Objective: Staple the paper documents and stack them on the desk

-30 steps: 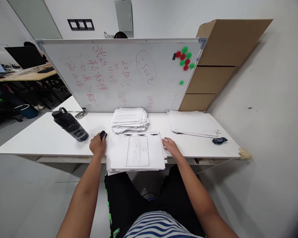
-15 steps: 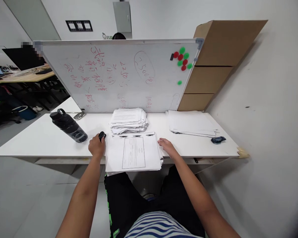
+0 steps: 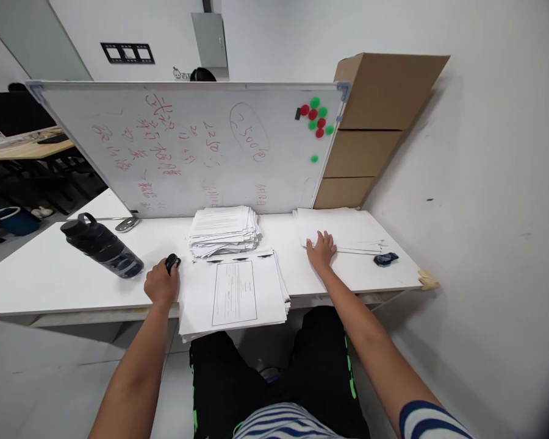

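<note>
My left hand (image 3: 161, 284) is closed around a small black handheld object (image 3: 172, 263) whose exact kind does not show. It rests on the desk beside the left edge of a stack of printed papers (image 3: 234, 292), which overhangs the front of the desk. My right hand (image 3: 322, 250) lies with fingers spread at the near left edge of a flat pile of blank-looking white sheets (image 3: 343, 224). Directly behind the front stack stands a thicker, uneven pile of printed papers (image 3: 224, 228).
A dark water bottle (image 3: 103, 249) stands at the left, a computer mouse (image 3: 127, 224) behind it. At the right lies a small dark object (image 3: 386, 259). A whiteboard (image 3: 187, 146) with magnets backs the desk; cardboard boxes (image 3: 370, 146) rise by the wall.
My right hand has moved right and forward from the front stack's edge to the white sheets. My left hand keeps the black object. The whole view has shifted slightly.
</note>
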### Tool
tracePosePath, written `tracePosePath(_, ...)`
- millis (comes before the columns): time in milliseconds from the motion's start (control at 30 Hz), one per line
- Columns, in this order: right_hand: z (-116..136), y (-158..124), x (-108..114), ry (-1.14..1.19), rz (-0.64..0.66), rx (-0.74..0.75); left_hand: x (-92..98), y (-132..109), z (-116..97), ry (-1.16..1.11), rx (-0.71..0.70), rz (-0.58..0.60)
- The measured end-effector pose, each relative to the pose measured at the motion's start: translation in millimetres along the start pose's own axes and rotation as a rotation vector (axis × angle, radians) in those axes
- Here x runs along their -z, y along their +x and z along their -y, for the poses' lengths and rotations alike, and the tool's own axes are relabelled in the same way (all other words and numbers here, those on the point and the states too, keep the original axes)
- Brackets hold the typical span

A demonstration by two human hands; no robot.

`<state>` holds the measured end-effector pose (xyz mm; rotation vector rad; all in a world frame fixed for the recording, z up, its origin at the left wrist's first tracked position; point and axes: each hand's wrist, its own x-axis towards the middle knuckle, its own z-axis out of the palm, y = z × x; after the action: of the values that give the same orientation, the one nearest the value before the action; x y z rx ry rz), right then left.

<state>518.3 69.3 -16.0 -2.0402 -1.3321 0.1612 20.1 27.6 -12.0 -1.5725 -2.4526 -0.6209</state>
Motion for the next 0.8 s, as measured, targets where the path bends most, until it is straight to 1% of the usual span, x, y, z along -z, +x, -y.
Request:
tracePosePath(67,-8.4,15.4,-5.4,-0.084,0.023,-0.049,0.0,0.3,-0.3,0.006,0.007,0.001)
tracePosePath(167,-18.8,26.6,-15.0,-0.102,0.072,-0.117,0.2,1.4,-1.3,0.011,0.023,0.004)
tracePosePath(300,-26.8,29.3,-22.2,-0.073,0.040,-0.144,2.7,3.1,-4.3,0.026,0.048,0.030)
tracePosePath(467,-30.2,32.2,-23.4,-0.069,-0.011,-0.229,7.4,3.1,-9.4,0.032,0.061,0.059)
tracePosePath(600,-30.6,33.3,-23.1,-0.066,-0.031,-0.233,7.1,2.3,-10.2,0.042,0.062,0.042)
tracePosePath(800,-29.1,32.9,-21.4,-0.081,-0.020,-0.236,4.2,3.3,-8.2,0.032,0.059,0.042)
